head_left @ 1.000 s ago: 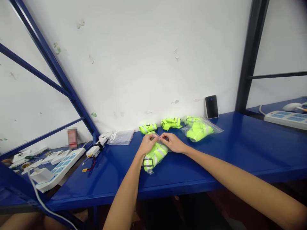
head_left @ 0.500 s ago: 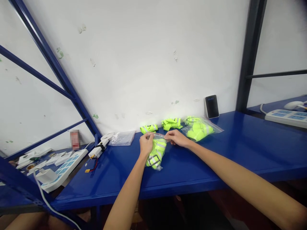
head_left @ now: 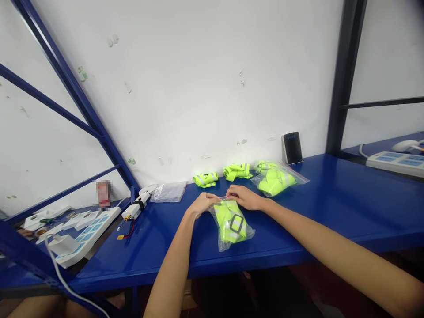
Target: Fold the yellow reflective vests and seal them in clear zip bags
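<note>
Here | clear bag [head_left: 231,223] is pinched at its top by left hand [head_left: 202,203] and right hand [head_left: 245,197] | probably light, soft, slippery | best held by top edge

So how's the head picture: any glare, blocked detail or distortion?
Head view: pale highlights on the clear plastic bag of neon-yellow fabric; glare flecks on the flat clear plastic bags; at left, a reddish item is pixelated; the slanting blue post suggests wide-angle stretch.

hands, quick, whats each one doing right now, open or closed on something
Left hand: closed, gripping the front clear bag at the left of its far edge.
Right hand: closed, gripping the same edge farther right.
</note>
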Available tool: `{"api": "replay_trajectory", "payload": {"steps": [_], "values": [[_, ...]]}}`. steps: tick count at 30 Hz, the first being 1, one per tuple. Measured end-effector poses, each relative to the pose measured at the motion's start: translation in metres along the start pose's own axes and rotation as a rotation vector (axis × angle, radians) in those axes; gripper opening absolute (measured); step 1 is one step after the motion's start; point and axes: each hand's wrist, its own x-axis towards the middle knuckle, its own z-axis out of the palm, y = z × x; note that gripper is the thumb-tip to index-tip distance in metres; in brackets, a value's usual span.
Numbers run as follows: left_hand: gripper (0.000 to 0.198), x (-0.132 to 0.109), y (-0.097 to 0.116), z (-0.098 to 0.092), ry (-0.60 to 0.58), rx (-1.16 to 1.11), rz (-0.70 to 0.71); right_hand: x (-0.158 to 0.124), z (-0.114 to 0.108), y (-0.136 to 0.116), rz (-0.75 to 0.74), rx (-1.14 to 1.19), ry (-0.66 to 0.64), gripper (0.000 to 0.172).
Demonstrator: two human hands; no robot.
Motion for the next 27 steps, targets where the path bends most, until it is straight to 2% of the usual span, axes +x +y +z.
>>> {"api": "replay_trajectory", "payload": {"steps": [3,6,9,11,15,19,27], "values": [[0.031,-0.003,0.001,-0.002,-0.085,0.105,0.069,0.0,0.001,-0.002,-0.003,-0.012,-0.01,0.019],[0.032,-0.004,0.003,0.0,-0.172,0.184,0.198,0.001,0.003,-0.004,-0.001,-0.016,-0.029,0.018],[0.026,-0.005,0.005,0.005,-0.108,0.276,0.368,0.002,0.005,-0.004,-0.005,-0.044,0.004,0.02],[0.023,-0.006,0.005,0.008,-0.057,0.335,0.43,0.002,0.004,-0.002,0.018,-0.033,0.015,0.02],[0.022,-0.008,0.005,0.012,-0.023,0.429,0.472,0.002,-0.001,0.002,0.111,0.075,-0.064,0.022],[0.028,-0.009,0.005,0.014,0.023,0.521,0.481,0.003,-0.007,0.001,0.132,0.125,-0.164,0.026],[0.037,-0.009,0.007,0.014,0.039,0.597,0.449,0.003,-0.003,-0.001,0.127,0.113,-0.116,0.027]]}}
